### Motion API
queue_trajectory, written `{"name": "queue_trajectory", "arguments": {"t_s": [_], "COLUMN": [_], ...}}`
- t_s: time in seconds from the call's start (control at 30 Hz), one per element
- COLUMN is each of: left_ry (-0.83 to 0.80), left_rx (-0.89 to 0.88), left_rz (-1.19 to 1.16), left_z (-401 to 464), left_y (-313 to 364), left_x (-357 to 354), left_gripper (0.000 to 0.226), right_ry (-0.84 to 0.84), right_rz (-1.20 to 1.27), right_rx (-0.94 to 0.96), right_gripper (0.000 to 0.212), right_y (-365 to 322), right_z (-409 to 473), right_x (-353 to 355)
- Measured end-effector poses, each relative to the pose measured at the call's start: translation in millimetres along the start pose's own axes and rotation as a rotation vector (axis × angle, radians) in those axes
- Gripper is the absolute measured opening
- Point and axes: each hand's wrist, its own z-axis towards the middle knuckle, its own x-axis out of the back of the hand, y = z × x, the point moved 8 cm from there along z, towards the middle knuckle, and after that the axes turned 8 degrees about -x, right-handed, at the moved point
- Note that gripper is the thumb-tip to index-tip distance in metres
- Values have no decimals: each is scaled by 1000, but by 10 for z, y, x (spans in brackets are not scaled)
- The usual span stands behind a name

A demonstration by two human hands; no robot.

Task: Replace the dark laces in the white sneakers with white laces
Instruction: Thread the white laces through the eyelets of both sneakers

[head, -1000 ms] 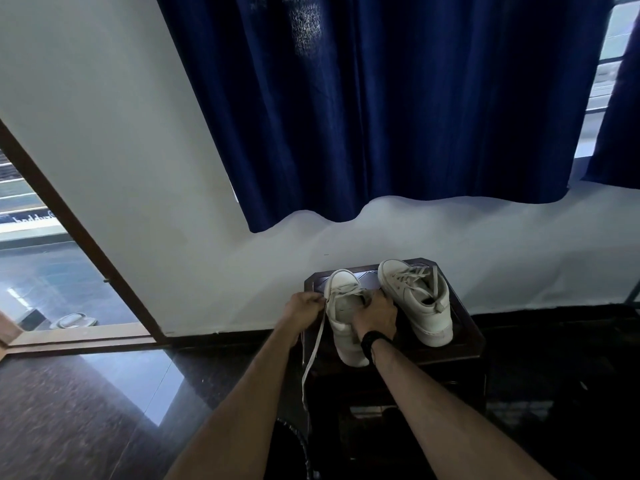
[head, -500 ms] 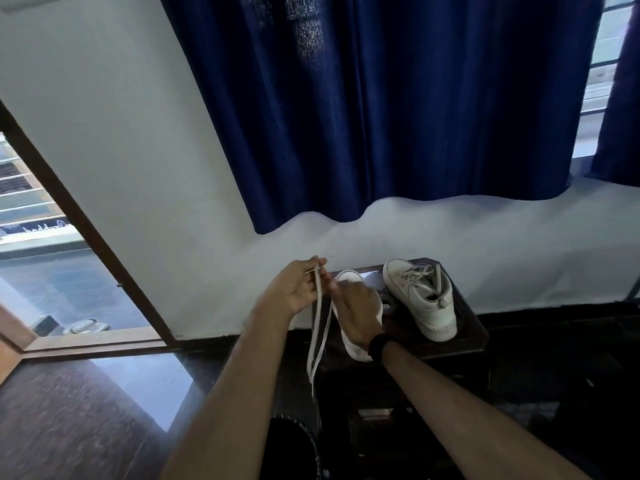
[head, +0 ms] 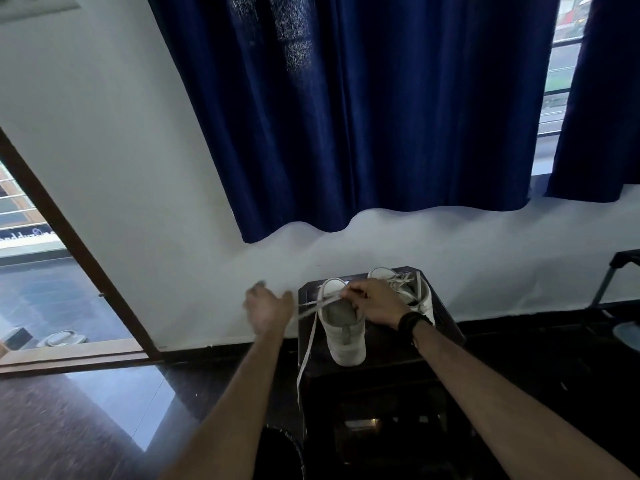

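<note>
Two white sneakers stand on a small dark stool (head: pixel 446 327) against the wall. My right hand (head: pixel 375 303) grips the collar of the near sneaker (head: pixel 346 341) where a pale lace (head: pixel 308 341) comes out. The lace runs taut to the left to my left hand (head: pixel 268 308), which is motion-blurred and seems to pinch it. One end of the lace hangs down past the stool's left edge. My right hand partly hides the far sneaker (head: pixel 426 299), which has pale laces lying loose on top.
A dark blue curtain (head: pixel 363 116) hangs above the stool. An open doorway with a brown frame (head: pixel 79 251) lies to the left. A round dark bin (head: pixel 282 448) sits below my left forearm. A black stand (head: pixel 620 261) is at the right edge.
My left hand swung out to the left, drawing the lace sideways from the near sneaker. My right hand shifted right onto the sneaker's collar, uncovering its heel opening.
</note>
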Motion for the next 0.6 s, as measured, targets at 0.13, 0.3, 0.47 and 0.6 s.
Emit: {"name": "queue_trajectory", "arguments": {"t_s": [0.13,0.3,0.47,0.6], "left_ry": [-647,-730,-501,-301], "left_rx": [-255,-253,-310,-391], "left_rz": [-455,-204,-85,30], "left_z": [-486,-471,-268,-227], "left_y": [770,719,623,653], "left_x": [-666,-712,-616,-613], "left_gripper": [41,37,31,28], "right_ry": [159,310,322,285], "right_rz": [-28,-33,21,-133], "right_rx": [63,61,-70,-192], "right_gripper": [19,6,9,17], "right_y": [-199,-94,251,471], "right_z": [33,-10,8,101], "right_x": [-9,178,142,-79]}}
